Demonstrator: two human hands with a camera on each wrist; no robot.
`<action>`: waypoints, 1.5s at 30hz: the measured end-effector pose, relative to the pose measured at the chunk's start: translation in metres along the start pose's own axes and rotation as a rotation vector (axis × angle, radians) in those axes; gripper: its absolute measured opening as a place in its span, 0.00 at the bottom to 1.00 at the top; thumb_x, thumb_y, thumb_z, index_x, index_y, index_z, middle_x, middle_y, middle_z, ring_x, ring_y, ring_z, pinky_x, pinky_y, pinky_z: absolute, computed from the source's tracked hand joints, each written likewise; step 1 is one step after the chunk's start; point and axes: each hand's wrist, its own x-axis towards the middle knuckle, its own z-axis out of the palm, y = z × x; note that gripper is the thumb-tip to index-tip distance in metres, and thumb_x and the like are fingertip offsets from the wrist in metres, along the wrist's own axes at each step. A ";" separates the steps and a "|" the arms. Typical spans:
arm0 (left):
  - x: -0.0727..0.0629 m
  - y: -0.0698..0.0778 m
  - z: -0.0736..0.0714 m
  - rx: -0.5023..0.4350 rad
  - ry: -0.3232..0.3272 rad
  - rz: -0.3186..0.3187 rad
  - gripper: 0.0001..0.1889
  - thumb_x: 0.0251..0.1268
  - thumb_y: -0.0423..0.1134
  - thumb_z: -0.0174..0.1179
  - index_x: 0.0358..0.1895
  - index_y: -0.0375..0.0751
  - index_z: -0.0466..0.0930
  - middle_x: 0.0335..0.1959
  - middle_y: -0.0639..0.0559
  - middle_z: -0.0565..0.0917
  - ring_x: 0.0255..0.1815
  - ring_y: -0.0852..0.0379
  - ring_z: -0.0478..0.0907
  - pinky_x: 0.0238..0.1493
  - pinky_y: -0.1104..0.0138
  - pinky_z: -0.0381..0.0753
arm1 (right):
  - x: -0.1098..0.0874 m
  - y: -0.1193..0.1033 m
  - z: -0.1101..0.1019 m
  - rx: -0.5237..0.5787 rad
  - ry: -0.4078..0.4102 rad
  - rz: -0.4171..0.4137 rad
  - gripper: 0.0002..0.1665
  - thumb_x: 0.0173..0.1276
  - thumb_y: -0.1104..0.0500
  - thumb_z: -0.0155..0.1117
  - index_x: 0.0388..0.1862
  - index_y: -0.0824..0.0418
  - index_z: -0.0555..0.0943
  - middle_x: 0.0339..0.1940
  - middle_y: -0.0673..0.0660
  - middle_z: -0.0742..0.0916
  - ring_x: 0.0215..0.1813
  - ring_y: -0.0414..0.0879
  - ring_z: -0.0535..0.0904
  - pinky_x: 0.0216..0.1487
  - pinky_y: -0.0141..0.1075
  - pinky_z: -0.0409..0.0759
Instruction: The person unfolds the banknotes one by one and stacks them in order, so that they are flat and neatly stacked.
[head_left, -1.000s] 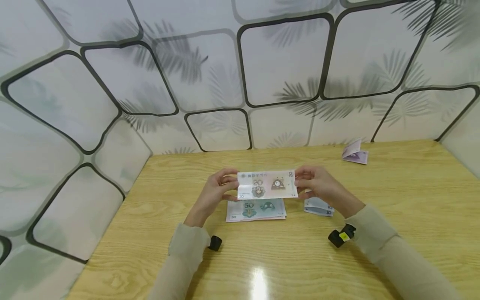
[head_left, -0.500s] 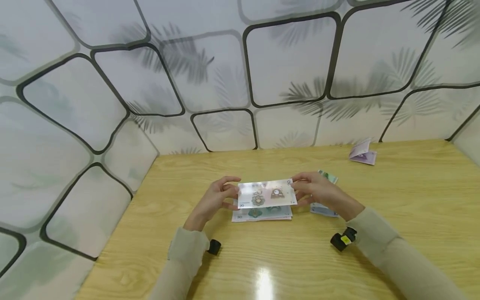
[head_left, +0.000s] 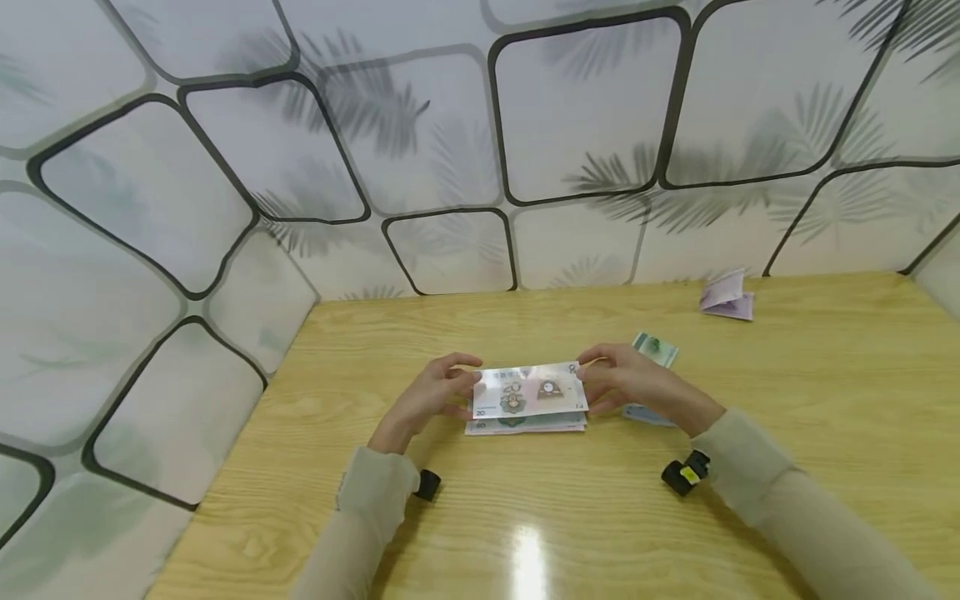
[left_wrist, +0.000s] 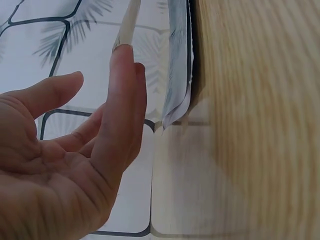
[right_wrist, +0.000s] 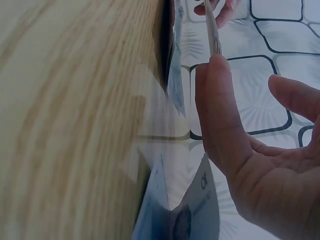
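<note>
Above the note pile [head_left: 525, 427] on the worktop [head_left: 450, 533], the 20 note [head_left: 530, 392] bridges the left hand [head_left: 433, 393] and right hand [head_left: 626, 382]; each grip is spread, not pinching, so it could slide askew if either hand tilts.

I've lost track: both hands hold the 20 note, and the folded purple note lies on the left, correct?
Partly: the head view shows the folded purple note on the right. The left hand and right hand do hold the 20 note.
</note>
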 end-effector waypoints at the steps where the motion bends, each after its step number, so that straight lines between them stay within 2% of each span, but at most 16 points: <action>1: -0.001 0.000 0.000 0.010 0.002 -0.007 0.21 0.79 0.34 0.52 0.69 0.27 0.67 0.49 0.36 0.78 0.42 0.50 0.78 0.33 0.64 0.89 | 0.001 0.000 0.001 0.003 -0.003 0.000 0.33 0.79 0.60 0.55 0.70 0.81 0.58 0.52 0.71 0.81 0.43 0.54 0.85 0.47 0.45 0.88; 9: -0.003 0.006 0.000 0.152 0.002 -0.032 0.22 0.80 0.37 0.53 0.70 0.29 0.67 0.50 0.37 0.78 0.38 0.51 0.78 0.30 0.65 0.88 | 0.003 0.004 0.002 0.007 -0.033 0.007 0.31 0.80 0.60 0.53 0.69 0.81 0.59 0.52 0.71 0.82 0.44 0.55 0.86 0.47 0.44 0.88; 14: -0.002 0.009 0.000 0.191 -0.013 -0.044 0.24 0.80 0.38 0.53 0.71 0.29 0.66 0.47 0.37 0.78 0.34 0.52 0.78 0.31 0.65 0.88 | 0.002 0.007 0.001 0.010 -0.042 -0.013 0.31 0.81 0.60 0.52 0.69 0.82 0.59 0.54 0.73 0.80 0.45 0.55 0.85 0.48 0.44 0.87; 20: -0.004 0.008 0.000 0.204 -0.026 -0.041 0.24 0.80 0.38 0.53 0.71 0.28 0.65 0.53 0.34 0.77 0.39 0.50 0.79 0.33 0.63 0.89 | 0.001 0.007 0.000 0.016 -0.041 -0.014 0.29 0.82 0.61 0.50 0.69 0.82 0.59 0.56 0.75 0.79 0.46 0.55 0.85 0.48 0.44 0.87; 27: -0.005 0.010 -0.003 0.201 -0.017 -0.056 0.24 0.81 0.38 0.53 0.71 0.28 0.65 0.52 0.34 0.77 0.42 0.48 0.80 0.34 0.61 0.89 | -0.002 0.005 0.000 0.024 -0.047 -0.014 0.30 0.81 0.62 0.49 0.69 0.82 0.56 0.56 0.75 0.79 0.45 0.55 0.85 0.47 0.44 0.88; 34: -0.010 0.007 -0.007 0.170 -0.038 -0.065 0.24 0.81 0.39 0.51 0.72 0.28 0.64 0.53 0.34 0.77 0.44 0.48 0.82 0.36 0.61 0.89 | 0.000 0.005 0.001 0.017 -0.059 0.010 0.34 0.80 0.60 0.53 0.71 0.81 0.54 0.57 0.75 0.78 0.48 0.58 0.85 0.49 0.45 0.87; 41: -0.010 0.005 -0.008 0.152 -0.040 -0.055 0.24 0.81 0.38 0.51 0.72 0.28 0.63 0.51 0.34 0.77 0.44 0.47 0.82 0.37 0.59 0.89 | 0.000 0.006 0.003 -0.027 -0.043 0.003 0.30 0.80 0.61 0.54 0.69 0.80 0.60 0.54 0.73 0.79 0.47 0.57 0.84 0.49 0.45 0.87; 45: -0.011 0.005 -0.010 0.175 -0.029 -0.053 0.24 0.81 0.39 0.51 0.71 0.26 0.64 0.53 0.33 0.78 0.47 0.44 0.82 0.39 0.57 0.89 | -0.001 0.003 0.003 -0.060 -0.043 0.003 0.28 0.80 0.61 0.53 0.68 0.80 0.61 0.55 0.73 0.79 0.47 0.56 0.85 0.48 0.45 0.87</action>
